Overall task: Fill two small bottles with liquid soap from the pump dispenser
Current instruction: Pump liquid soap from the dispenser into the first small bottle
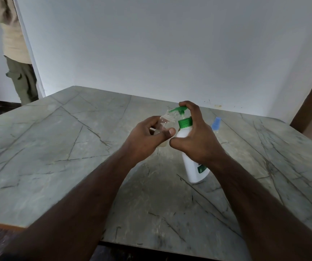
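Left arm: bare forearm reaches forward from lower left.
Left hand [147, 136]: raised, fingers and thumb curled in a grip.
Right arm: bare forearm enters from lower right.
Right hand [196, 136]: fingers curled in a wrap, forefinger pressing on top.
Spacing: thumbs nearly touching.

Dim, soft daylight from upper left brightens the wall [170, 44]. Faint shadows on tabletop [57, 147]. Wide-angle bending at edges; slight overall blur.

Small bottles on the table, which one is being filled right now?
The clear small bottle held by the left hand, tilted up to the green pump nozzle. The other, with the blue cap, lies untouched behind the right hand.
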{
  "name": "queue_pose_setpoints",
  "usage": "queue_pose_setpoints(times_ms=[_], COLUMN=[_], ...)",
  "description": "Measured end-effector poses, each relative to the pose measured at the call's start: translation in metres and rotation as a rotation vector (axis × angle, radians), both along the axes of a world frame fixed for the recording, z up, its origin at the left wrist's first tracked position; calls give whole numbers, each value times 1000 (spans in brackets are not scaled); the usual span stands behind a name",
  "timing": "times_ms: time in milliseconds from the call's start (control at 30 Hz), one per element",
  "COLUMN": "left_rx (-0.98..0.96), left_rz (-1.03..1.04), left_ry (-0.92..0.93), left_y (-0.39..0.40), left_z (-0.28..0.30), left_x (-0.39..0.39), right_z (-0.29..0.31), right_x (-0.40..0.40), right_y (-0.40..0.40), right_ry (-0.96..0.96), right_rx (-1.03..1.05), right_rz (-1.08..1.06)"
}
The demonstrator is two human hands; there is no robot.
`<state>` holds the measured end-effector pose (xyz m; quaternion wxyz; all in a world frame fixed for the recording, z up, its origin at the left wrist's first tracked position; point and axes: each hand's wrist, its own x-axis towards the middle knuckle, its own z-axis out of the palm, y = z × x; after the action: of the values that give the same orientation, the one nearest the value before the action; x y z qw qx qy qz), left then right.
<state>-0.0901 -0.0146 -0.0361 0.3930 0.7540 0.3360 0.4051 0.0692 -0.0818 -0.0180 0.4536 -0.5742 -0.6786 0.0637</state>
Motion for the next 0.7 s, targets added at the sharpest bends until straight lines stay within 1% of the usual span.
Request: queue_pose_setpoints(times_ms=[333,467,700], left_rx=[-12,-8,-2], left_rz=[-21,-19,-18], left_ry=[-13,-22,-15], left_y=[-1,-1,0], left_z=[1,1,0], left_x=[0,1,0], right_z=[0,-1,0], right_x=[1,0,0], right_y=[0,2,-1], right_ry=[-12,-8,-1], right_rx=[28,-1,12], right_rz=[-35,-28,-14])
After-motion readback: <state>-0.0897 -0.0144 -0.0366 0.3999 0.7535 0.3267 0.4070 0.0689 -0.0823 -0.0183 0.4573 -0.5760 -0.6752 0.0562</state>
